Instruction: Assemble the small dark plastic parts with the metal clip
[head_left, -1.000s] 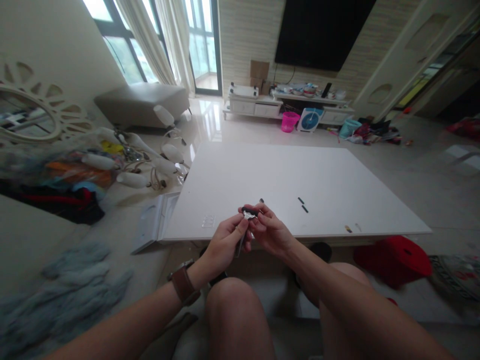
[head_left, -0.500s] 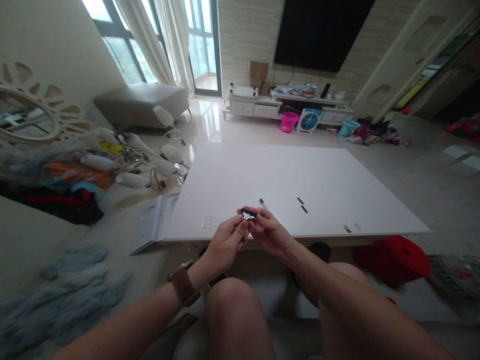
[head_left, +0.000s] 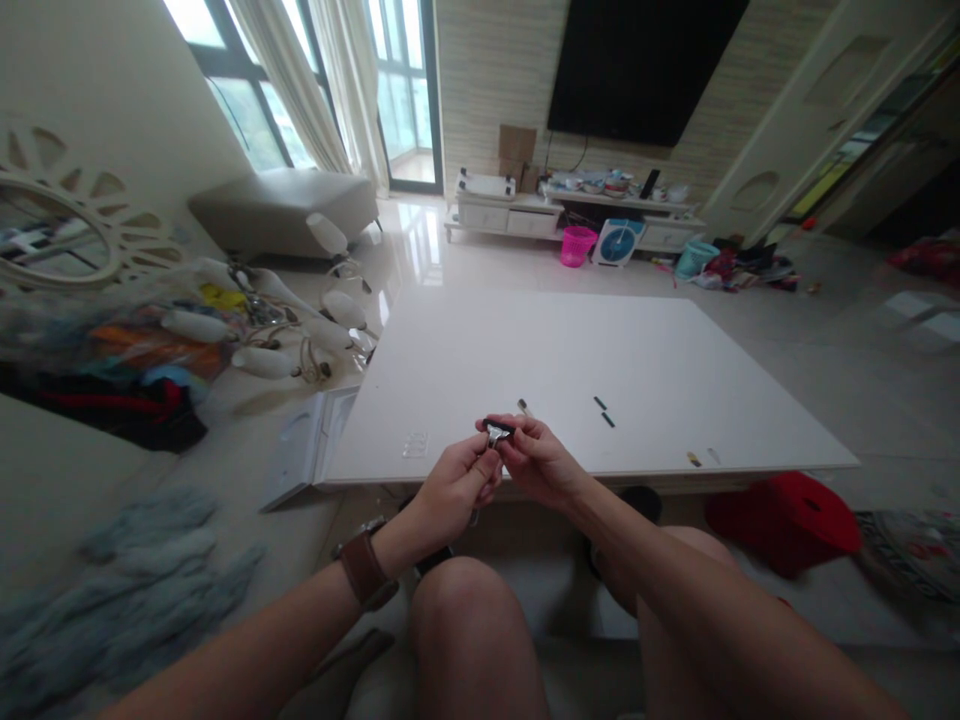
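Note:
Both hands meet in front of my knees, at the near edge of a large white board lying low over the floor. My left hand and my right hand together pinch a small black and silver metal part between their fingertips. A thin dark tool hangs down from my left hand, mostly hidden by the fingers. On the board just beyond my hands lies a short stick-like piece, and further right two small black pieces.
A red stool stands on the floor at the right by the board's corner. To the left lie a white plastic tray, a chandelier with white shades and a heap of coloured things. A grey rug covers the near left.
My hands stayed together on the small part and shifted slightly lower. The thin tool in my left hand shows less now than a second ago.

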